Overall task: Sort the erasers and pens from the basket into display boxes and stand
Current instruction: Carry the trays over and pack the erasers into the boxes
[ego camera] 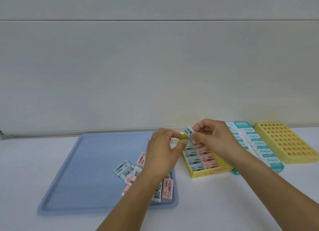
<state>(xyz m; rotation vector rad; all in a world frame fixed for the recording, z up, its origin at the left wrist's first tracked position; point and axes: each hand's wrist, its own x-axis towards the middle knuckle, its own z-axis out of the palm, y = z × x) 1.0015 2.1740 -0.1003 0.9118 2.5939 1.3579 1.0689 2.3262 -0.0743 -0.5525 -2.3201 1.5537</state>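
Observation:
My right hand (214, 137) pinches a pale blue eraser (188, 131) above the far end of the yellow display box (212, 173). The box holds rows of blue and pink erasers (203, 157). My left hand (164, 153) hovers just left of that eraser with thumb and fingers apart, holding nothing. Several loose blue and pink erasers (127, 170) lie on the blue tray (82, 161), partly hidden under my left forearm. A pink eraser (167, 188) lies near the tray's right edge.
A teal display box (255, 144) filled with white-and-teal erasers stands right of the yellow box. Farther right is a yellow pen stand (290, 142) with many round holes. A pale wall rises right behind the white table.

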